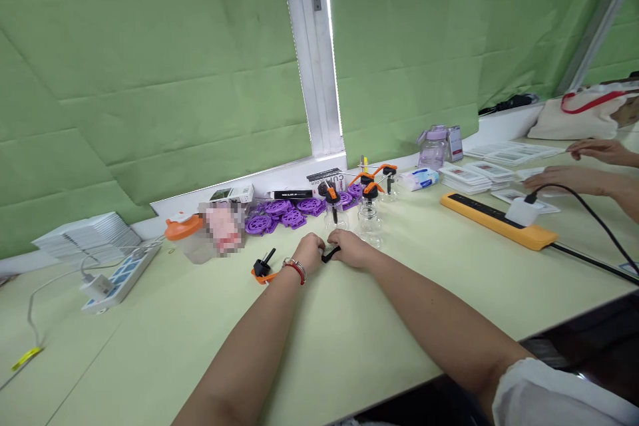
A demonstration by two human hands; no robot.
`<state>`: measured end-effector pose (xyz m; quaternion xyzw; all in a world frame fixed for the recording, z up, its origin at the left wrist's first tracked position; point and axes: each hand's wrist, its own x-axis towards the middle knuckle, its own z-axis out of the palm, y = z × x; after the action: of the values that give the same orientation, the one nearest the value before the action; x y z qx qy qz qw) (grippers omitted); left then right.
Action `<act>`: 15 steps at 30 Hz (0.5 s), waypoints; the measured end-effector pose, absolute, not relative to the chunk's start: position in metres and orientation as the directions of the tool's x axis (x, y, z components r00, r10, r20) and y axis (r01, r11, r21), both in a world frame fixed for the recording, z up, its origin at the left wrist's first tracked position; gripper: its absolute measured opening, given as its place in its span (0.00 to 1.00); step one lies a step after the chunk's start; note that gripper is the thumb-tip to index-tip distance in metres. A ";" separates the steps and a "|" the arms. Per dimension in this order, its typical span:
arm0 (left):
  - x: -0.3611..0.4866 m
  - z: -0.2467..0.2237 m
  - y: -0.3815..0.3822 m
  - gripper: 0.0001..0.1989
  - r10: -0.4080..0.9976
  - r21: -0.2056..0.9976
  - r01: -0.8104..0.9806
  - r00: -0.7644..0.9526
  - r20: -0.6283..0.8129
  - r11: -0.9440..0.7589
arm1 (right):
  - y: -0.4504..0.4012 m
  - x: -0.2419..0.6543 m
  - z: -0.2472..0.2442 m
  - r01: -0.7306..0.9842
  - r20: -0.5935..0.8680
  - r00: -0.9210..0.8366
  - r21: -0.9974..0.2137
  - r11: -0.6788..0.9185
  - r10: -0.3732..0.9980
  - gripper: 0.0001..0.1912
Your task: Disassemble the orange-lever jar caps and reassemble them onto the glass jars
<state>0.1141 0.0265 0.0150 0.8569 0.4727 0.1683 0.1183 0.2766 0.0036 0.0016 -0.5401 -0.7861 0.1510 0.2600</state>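
Note:
My left hand [308, 250] and my right hand [350, 248] meet over the middle of the table. Between them is a small black piece [330, 253] with a pale ridged face, its exact kind unclear. Fingers of both hands are closed on its ends. Left of my left wrist lies a loose black and orange crank top [263, 267]. Just beyond my hands stand clear glass jars, one directly behind them [336, 218] and another to the right [369, 229], each with a black and orange top. Purple plastic wheel-like parts [279, 208] lie behind my left hand.
An orange-lidded container [184, 229] and a white power strip [124, 278] are at left. On the right lie a yellow power strip [494, 219] with a white charger [523, 210], stacked cards [464, 180] and a purple bottle [433, 148]. Another person's hands [564, 180] reach in there.

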 end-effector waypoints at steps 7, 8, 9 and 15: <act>0.107 0.019 0.029 0.17 0.845 0.371 0.760 0.500 0.191 -0.533 | -0.001 0.275 0.008 0.768 0.252 -0.327 -0.492 0.411 0.911 0.14; 0.102 0.024 0.029 0.18 0.850 0.372 0.765 0.487 0.202 -0.526 | -0.002 0.275 0.010 0.769 0.252 -0.335 -0.483 0.418 0.908 0.13; 0.096 0.030 0.029 0.18 0.857 0.372 0.772 0.468 0.216 -0.515 | -0.002 0.275 0.011 0.770 0.253 -0.343 -0.475 0.425 0.905 0.12; 0.031 0.076 0.012 0.14 0.939 0.197 0.954 0.163 0.302 -0.228 | -0.003 0.275 0.011 0.769 0.258 -0.352 -0.468 0.435 0.900 0.10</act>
<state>0.0307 0.0121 0.0763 0.7622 0.6208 0.1822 -0.0195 0.2752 -0.0025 0.0107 -0.5143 -0.8112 0.1338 0.2440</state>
